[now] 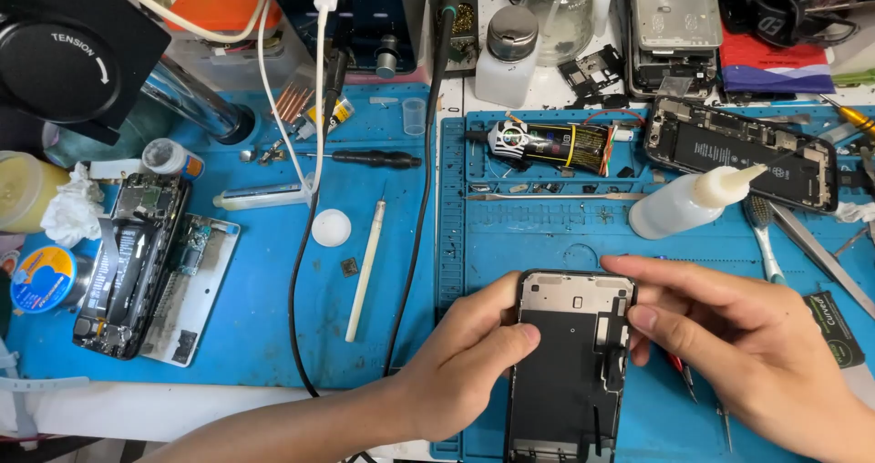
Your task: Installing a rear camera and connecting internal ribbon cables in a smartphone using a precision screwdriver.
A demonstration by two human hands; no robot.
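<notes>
Nearest the camera, a detached black phone display panel with a silver metal back plate point(570, 363) lay face down on the blue silicone repair mat point(547, 235) covering the counter, its long axis running almost straight away from the person, the plate's upper end pointing to the far side and its lower end at the frame's bottom edge. The left hand point(460, 363) held the panel's left edge, thumb lying across the dark plate and fingers curled at the upper left corner, so that grip was closed on the panel. The right hand point(729, 335) reached over the upper right corner, fingers pressed along the right edge; it touched the panel, but whether it pinched it could not be told.

The likely trouble was flexing: pressure from both sides on so thin a panel could crack the glass or tear the thin flex strip along its right edge. A red-handled tool point(679, 372) lay just under the right hand, near enough to scratch the panel if it slid.

Further off, a white squeeze bottle with a pointed nozzle point(693, 200) lay on its side and could leak onto the mat. Beyond it sat an opened black phone body point(743, 153), and well to the left a second dismantled black phone point(132, 262).
</notes>
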